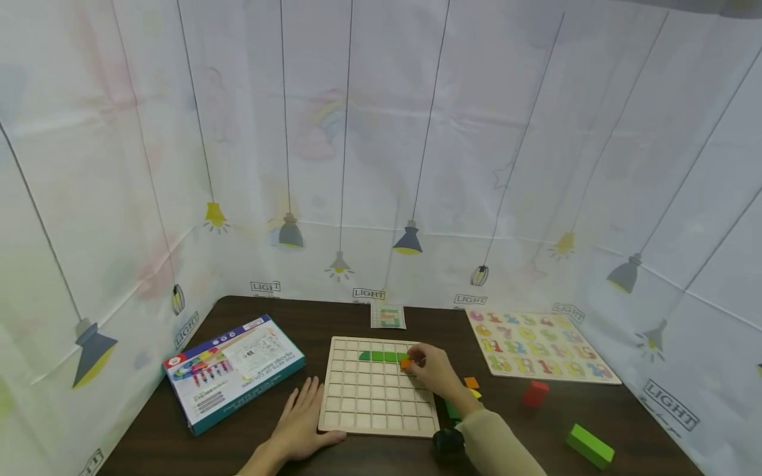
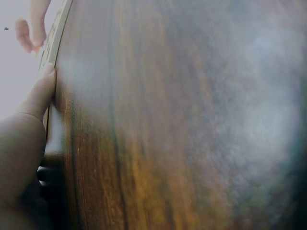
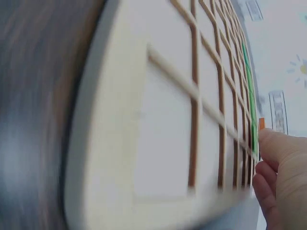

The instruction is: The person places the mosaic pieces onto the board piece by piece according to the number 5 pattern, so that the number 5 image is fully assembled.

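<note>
Right wrist view shows you the orange piece jutting from the pinched fingertips of your right hand, while the head view puts it at the grid board by the green row, your left hand flat, its thumb at the board's edge in the left wrist view. Your right forearm partly hides loose pieces; a box, number board, red block and green block lie around on a dark table before a lamp-printed curtain

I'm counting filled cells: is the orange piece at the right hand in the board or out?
Out: the right hand pinches the orange piece, raised above the grid board in the right wrist view.
</note>
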### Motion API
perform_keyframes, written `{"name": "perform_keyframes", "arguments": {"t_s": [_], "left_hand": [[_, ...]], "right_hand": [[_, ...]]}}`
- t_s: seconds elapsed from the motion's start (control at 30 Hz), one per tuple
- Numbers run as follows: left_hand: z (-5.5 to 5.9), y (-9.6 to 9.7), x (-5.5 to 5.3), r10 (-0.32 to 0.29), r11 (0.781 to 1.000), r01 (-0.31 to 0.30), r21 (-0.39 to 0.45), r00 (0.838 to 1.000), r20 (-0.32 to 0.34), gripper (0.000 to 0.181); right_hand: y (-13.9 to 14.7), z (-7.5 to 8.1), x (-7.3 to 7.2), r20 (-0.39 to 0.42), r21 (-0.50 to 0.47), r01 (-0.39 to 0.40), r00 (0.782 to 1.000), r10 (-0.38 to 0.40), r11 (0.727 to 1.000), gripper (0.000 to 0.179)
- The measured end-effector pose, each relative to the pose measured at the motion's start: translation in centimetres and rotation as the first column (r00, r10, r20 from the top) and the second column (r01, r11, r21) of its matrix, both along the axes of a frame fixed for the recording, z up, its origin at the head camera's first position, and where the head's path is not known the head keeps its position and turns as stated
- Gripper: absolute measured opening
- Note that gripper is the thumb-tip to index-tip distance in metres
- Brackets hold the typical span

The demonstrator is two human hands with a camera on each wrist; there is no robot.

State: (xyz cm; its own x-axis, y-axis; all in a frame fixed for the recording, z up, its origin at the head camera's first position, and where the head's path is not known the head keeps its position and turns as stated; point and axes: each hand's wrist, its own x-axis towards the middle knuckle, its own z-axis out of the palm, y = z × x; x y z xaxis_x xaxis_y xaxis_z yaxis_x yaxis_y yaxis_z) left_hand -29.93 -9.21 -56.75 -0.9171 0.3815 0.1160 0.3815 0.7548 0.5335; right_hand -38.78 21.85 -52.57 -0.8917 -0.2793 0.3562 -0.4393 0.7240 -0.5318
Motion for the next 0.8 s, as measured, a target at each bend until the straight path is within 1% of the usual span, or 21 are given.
{"name": "perform_keyframes", "arguments": {"t_s": [0.13, 0.3, 0.47, 0.67, 0.8], "left_hand": [[0.1, 0.0, 0.0, 0.000, 1.000, 0.000, -0.005, 1.000, 0.012, 0.112], [0.2, 0.1, -0.1, 0.001, 1.000, -0.001, -0.018, 1.000, 0.023, 0.115], [0.0, 0.1, -0.2, 0.010, 1.000, -0.009, -0.027, 1.000, 0.021, 0.114], [0.1, 0.1, -0.1, 0.008, 1.000, -0.007, -0.015, 1.000, 0.010, 0.112], [-0.2, 0.1, -0.1, 0.007, 1.000, -0.007, -0.011, 1.000, 0.001, 0.112]], "right_hand": [[-1.8, -0.2, -0.1, -0.008, 0.005, -0.055, 0.998, 0.055, 0.998, 0.022], [-3.9, 0.1, -0.1, -0.017, -0.012, -0.119, 0.993, 0.119, 0.993, 0.023], [-5.7, 0.1, -0.3, -0.032, -0.011, -0.146, 0.989, 0.146, 0.989, 0.021], [-7.4, -0.4, -0.8, 0.002, -0.010, -0.156, 0.988, 0.156, 0.988, 0.022], [-8.2, -0.6, -0.8, 0.003, -0.011, -0.167, 0.986, 0.167, 0.986, 0.021]]}}
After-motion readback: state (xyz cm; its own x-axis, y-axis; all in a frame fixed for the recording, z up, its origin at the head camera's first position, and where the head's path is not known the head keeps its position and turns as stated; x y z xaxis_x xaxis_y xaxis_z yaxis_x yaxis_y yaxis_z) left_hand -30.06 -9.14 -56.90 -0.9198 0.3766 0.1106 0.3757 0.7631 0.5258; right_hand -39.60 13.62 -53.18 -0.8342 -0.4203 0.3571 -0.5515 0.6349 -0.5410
